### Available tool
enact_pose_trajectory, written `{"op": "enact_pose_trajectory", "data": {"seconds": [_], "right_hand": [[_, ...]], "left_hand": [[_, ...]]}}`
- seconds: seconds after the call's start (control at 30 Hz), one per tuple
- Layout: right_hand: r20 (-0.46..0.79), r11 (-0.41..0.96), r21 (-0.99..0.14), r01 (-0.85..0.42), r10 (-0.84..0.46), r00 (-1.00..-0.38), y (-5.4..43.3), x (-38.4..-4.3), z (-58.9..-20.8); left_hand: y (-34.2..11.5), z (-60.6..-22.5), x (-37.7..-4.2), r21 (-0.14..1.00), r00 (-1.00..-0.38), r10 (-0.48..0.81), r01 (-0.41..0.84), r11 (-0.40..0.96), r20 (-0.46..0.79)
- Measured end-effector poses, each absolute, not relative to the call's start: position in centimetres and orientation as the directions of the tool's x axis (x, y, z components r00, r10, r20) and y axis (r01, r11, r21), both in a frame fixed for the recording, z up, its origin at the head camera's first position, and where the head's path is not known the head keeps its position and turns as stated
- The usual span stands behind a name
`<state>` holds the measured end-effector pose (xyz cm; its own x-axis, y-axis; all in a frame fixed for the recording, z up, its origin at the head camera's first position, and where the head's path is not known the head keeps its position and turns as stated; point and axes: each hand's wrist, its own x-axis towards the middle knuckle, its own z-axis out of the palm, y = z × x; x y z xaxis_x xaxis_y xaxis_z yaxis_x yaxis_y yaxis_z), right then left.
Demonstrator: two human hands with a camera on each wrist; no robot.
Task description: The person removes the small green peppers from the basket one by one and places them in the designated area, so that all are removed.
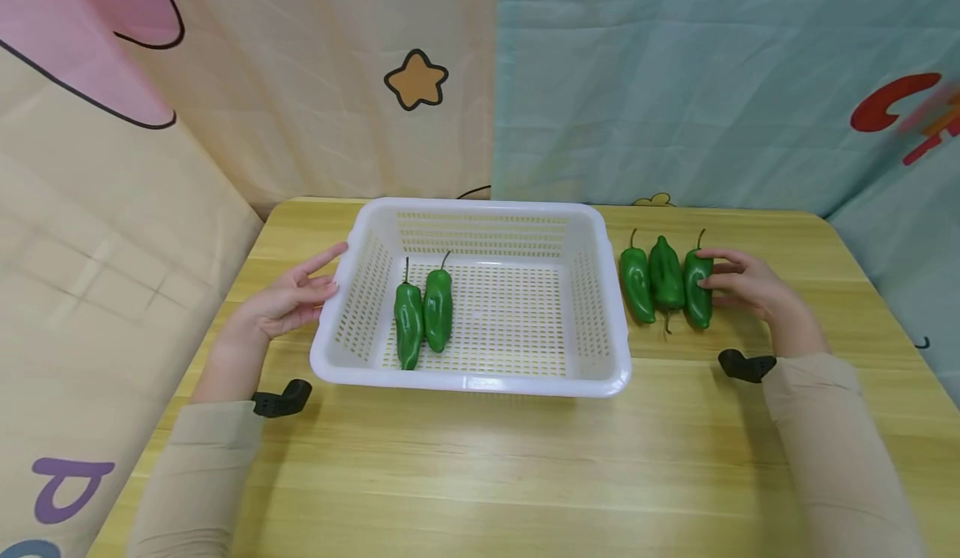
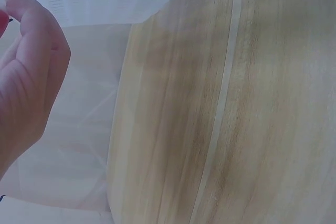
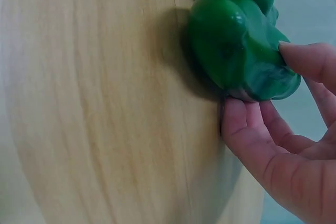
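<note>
In the head view, a white plastic basket (image 1: 468,383) sits on a wooden table (image 1: 480,475), with two green peppers inside, toward its left: a left basket pepper (image 1: 408,324) and, just beside it, a right basket pepper (image 1: 438,312), both with their stems pointing to the far side. Three more lie in a row on the table to the right of the basket: a near-basket pepper (image 1: 637,287), a middle pepper (image 1: 666,274) with its stem toward the person, and an outer pepper (image 1: 698,291). The person's left hand (image 1: 288,301) rests at the basket's left rim, its fingers loosely extended against it. The right hand (image 1: 750,287) has its fingers on the outer pepper. Behind the table hangs a patterned cloth (image 1: 420,141) with an orange star. In the left wrist view, the left hand shows at the edge beside the basket's pale slotted wall, its fingertips mostly out of sight. In the right wrist view, the right hand pinches the outer pepper between its fingers, close above the tabletop, with another green pepper partly visible behind.
</note>
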<state>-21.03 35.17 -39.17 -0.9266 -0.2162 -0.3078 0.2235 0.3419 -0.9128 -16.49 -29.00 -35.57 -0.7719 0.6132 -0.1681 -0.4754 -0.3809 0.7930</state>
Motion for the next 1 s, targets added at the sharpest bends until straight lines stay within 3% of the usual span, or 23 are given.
{"op": "enact_pose_trajectory", "data": {"seconds": [1.0], "right_hand": [[-0.381, 0.402, -0.874, 0.272, -0.219, -0.899, 35.0, -22.0, -38.9]], "left_hand": [[-28.9, -34.9, -16.2, 0.796, -0.788, 0.570, -0.491, -0.353, -0.233]]}}
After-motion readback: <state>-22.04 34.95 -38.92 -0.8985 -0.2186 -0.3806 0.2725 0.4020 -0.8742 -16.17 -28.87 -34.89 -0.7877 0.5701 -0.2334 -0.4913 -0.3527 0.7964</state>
